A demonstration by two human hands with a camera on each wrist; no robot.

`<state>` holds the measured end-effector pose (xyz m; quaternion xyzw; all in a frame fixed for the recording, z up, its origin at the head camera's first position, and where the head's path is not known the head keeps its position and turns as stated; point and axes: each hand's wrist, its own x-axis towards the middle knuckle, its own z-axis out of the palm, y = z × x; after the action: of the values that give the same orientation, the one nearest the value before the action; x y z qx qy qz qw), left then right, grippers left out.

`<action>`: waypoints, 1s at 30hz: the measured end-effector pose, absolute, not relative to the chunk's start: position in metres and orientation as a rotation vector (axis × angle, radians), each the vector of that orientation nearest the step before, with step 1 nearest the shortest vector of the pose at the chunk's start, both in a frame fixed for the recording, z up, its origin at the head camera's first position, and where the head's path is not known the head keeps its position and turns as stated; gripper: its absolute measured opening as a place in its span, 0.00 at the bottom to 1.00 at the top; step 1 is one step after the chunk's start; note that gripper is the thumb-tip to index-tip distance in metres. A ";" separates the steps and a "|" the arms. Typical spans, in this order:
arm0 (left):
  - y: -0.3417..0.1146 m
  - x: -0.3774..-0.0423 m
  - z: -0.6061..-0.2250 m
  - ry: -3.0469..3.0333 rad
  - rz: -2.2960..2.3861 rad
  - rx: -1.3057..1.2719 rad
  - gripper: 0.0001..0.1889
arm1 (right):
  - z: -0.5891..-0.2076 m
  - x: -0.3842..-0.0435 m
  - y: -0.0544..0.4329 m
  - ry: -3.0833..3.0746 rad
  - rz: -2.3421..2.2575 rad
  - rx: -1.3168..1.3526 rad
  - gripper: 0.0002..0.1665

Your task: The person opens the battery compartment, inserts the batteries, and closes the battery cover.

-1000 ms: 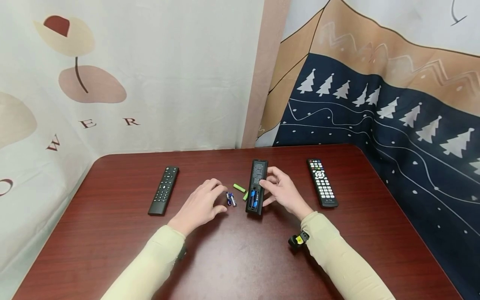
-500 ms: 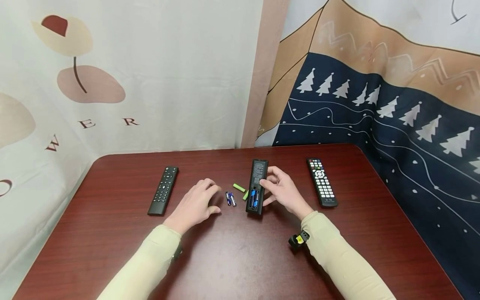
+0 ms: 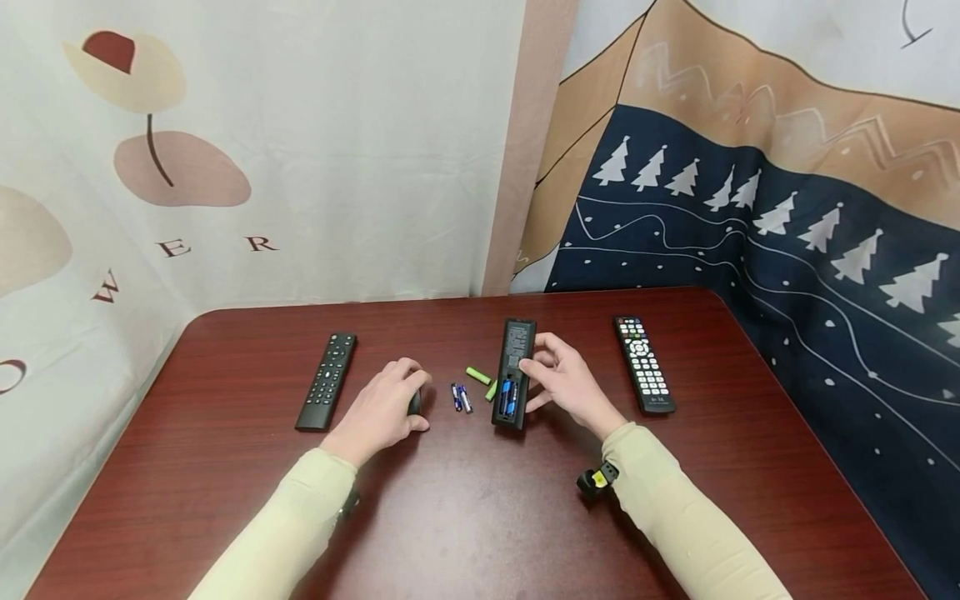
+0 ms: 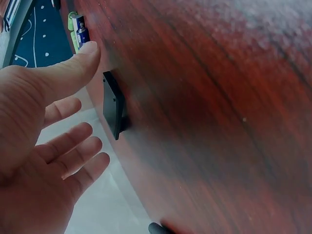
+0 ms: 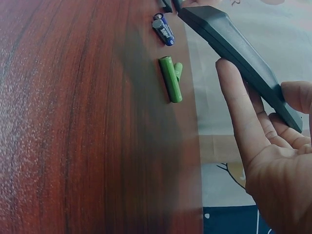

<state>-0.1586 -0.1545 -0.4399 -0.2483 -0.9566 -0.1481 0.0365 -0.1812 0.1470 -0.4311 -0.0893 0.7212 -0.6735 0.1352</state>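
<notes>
My right hand (image 3: pixel 562 379) holds a black remote control (image 3: pixel 517 342) with its back facing up, thumb on the casing and fingers along the side. In its uncovered battery compartment lie blue batteries (image 3: pixel 508 397). My left hand (image 3: pixel 378 408) hovers over the table with fingers spread and loosely bent. Just beyond its fingertips is a small black battery cover (image 4: pixel 113 105), partly hidden by the hand in the head view. Two blue-and-silver batteries (image 3: pixel 462 398) lie side by side between the hands. Beside them are two green batteries (image 5: pixel 170 80), one partly behind the remote in the head view.
Another black remote (image 3: pixel 327 382) lies buttons up at the left of the brown table (image 3: pixel 225 467). A third remote (image 3: pixel 645 365), with white buttons, lies at the right. Printed curtains (image 3: pixel 360 167) hang behind the table's far edge.
My left hand has drawn back leftward from the loose blue batteries, and the battery cover now shows by its fingers. The right hand and its remote have stayed in place.
</notes>
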 end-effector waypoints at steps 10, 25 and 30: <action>-0.158 -0.159 -0.440 -3.013 -0.469 -0.702 0.31 | -0.431 -0.181 0.147 2.092 -1.943 -0.258 0.22; -0.159 -0.159 -0.439 -3.057 -0.475 -0.710 0.30 | -0.429 -0.180 0.147 2.084 -1.953 -0.261 0.22; -0.159 -0.159 -0.440 -3.050 -0.505 -0.732 0.29 | -0.431 -0.180 0.148 2.091 -1.949 -0.263 0.22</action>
<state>-0.1588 -0.1594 -0.4398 -0.2304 -0.9599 -0.1589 -0.0176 -0.1801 0.1482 -0.4307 -0.0908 0.7216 -0.6728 0.1352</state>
